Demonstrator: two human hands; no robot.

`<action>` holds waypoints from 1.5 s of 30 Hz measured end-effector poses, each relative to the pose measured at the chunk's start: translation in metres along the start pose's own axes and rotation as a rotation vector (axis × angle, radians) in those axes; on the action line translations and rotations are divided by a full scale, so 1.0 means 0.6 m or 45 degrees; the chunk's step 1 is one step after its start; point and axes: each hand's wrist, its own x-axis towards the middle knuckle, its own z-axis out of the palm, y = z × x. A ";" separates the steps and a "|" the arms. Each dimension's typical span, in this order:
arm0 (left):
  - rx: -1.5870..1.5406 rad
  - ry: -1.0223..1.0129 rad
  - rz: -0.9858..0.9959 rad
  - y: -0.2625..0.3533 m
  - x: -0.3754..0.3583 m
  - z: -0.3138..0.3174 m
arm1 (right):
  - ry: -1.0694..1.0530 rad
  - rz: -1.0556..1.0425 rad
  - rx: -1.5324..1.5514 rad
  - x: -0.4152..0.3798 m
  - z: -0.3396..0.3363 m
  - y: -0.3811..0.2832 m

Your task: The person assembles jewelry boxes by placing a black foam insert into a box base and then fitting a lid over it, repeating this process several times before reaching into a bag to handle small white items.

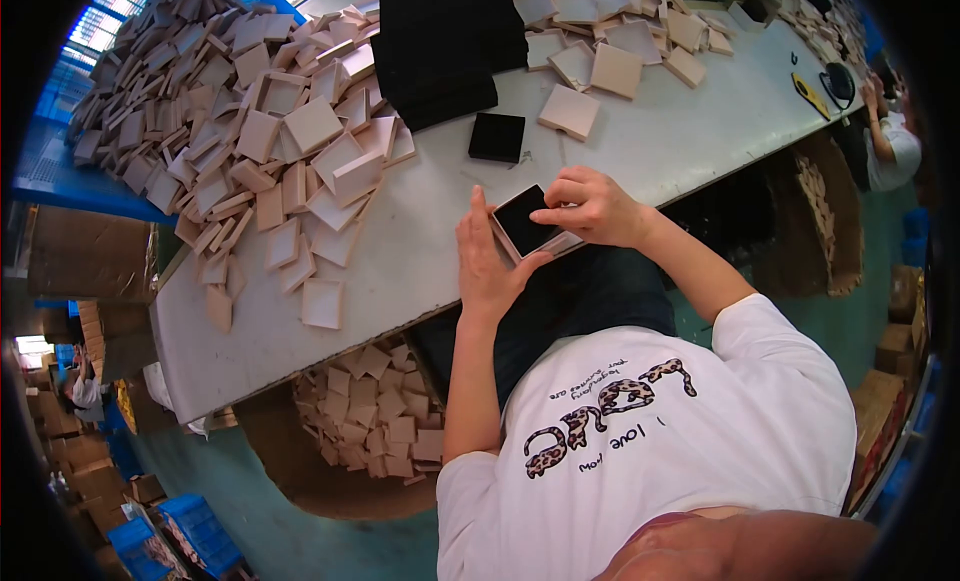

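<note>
Near the table's front edge, my left hand (487, 261) holds a small, shallow pale pink box (508, 243), its fingers along one side and its thumb at the near edge. A square black pad (522, 221) fills most of that box. My right hand (592, 209) is closed, its fingertips pinching at the pad's right edge. Just beyond my hands lies a small stack of black pads (497, 137). A larger pile of black sheets (445, 51) sits farther back. One pale box piece (569, 111) rests right of the small stack.
A big heap of pale boxes (255, 121) covers the table's left and back; more box pieces (610, 41) lie at back right. Scissors (838, 84) and a yellow cutter (810, 95) rest at the right. A carton of boxes (375, 411) stands below. Another person (893, 141) is at far right.
</note>
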 end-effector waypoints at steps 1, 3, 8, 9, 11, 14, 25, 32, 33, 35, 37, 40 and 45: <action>0.009 0.003 0.006 -0.003 -0.001 0.001 | -0.021 0.022 -0.056 0.001 0.000 -0.004; -0.030 0.016 0.003 -0.006 -0.002 0.003 | -0.110 0.096 -0.062 -0.002 0.003 -0.014; 0.058 -0.033 0.124 -0.012 0.000 0.003 | -0.068 0.457 0.413 0.010 -0.029 0.021; 0.063 -0.046 0.122 -0.009 -0.001 0.001 | 0.109 0.499 0.256 0.004 -0.018 0.054; 0.058 -0.055 0.103 -0.001 -0.002 0.000 | 0.256 0.613 -0.127 -0.019 0.004 0.113; 0.040 -0.039 0.081 0.007 0.002 -0.003 | 0.150 0.843 -0.464 -0.053 0.009 0.156; 0.091 -0.053 0.088 0.008 0.003 -0.005 | 0.253 0.709 -0.453 -0.054 0.002 0.126; 0.118 0.002 0.093 -0.004 -0.002 -0.003 | 0.024 0.828 0.633 -0.026 -0.030 0.076; 0.057 0.012 0.060 -0.007 -0.001 -0.001 | -0.075 0.721 0.690 -0.019 -0.028 0.057; 0.025 -0.033 0.022 -0.017 -0.004 0.004 | -0.237 0.534 0.720 -0.011 -0.016 0.029; -0.015 -0.040 -0.013 -0.014 -0.002 0.005 | -0.349 0.371 0.553 -0.004 -0.010 0.014; 0.065 -0.031 -0.006 -0.014 -0.004 0.005 | -0.356 0.230 0.220 -0.004 0.000 0.002; 0.014 0.045 0.069 0.026 -0.002 -0.029 | -0.365 0.186 -0.085 -0.020 0.023 -0.028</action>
